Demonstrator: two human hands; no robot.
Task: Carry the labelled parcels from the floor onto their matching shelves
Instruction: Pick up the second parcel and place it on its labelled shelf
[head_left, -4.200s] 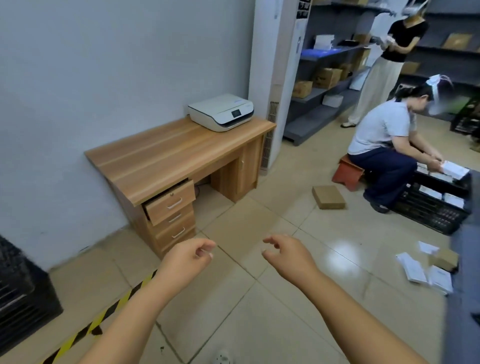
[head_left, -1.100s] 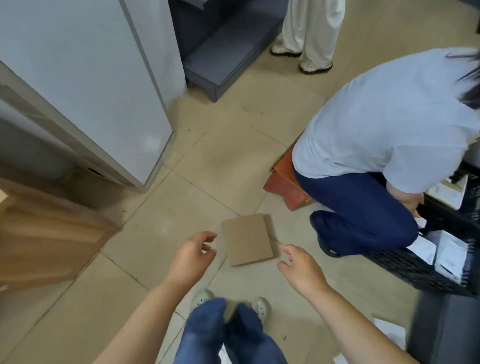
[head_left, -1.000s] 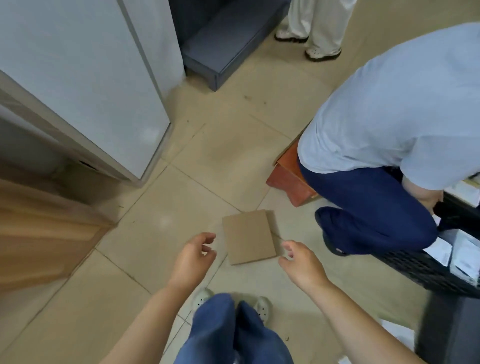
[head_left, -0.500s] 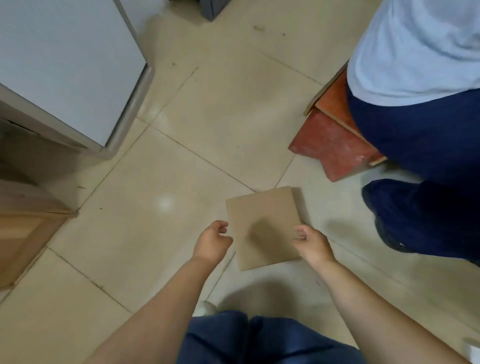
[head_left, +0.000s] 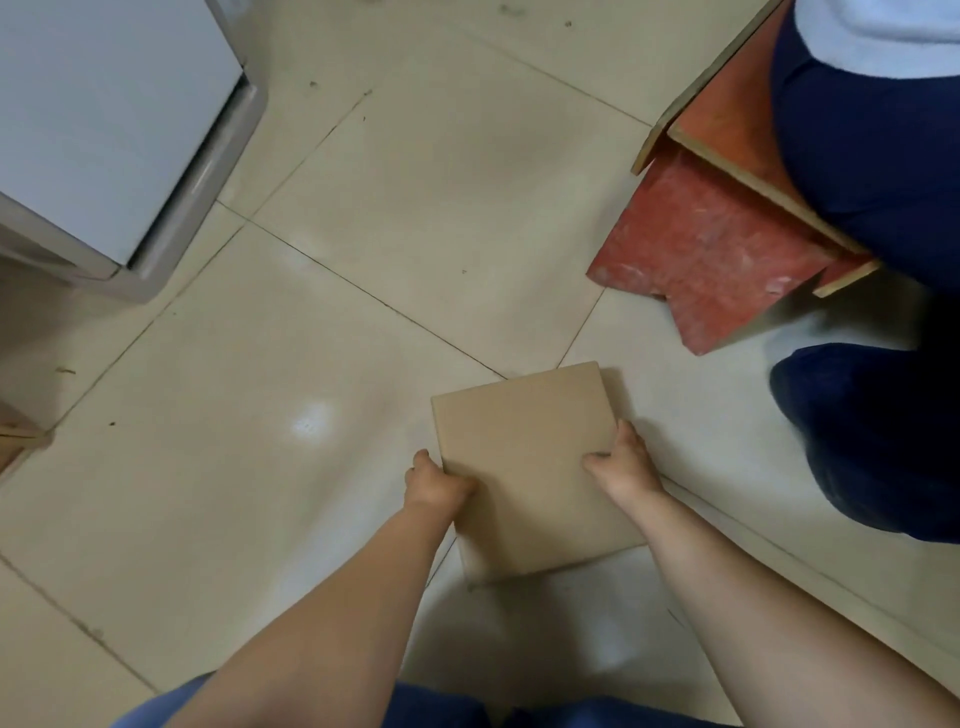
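A flat brown cardboard parcel (head_left: 524, 457) lies on the beige tiled floor just in front of me, its plain top face up; no label shows. My left hand (head_left: 434, 480) grips its left edge, fingers curled under and thumb on top. My right hand (head_left: 621, 465) grips its right edge the same way. Whether the parcel has left the floor I cannot tell. The shelves are out of view.
A red wooden stool (head_left: 711, 244) stands at the upper right with a person in dark blue trousers (head_left: 872, 156) seated on it, one foot (head_left: 872, 441) close to the parcel's right. A white cabinet (head_left: 104, 119) stands at the upper left. A wooden desk corner (head_left: 15, 441) shows at the left edge.
I have bent down closer to the floor. Both hands, open beside the parcel half a second ago, have closed on its left and right edges.
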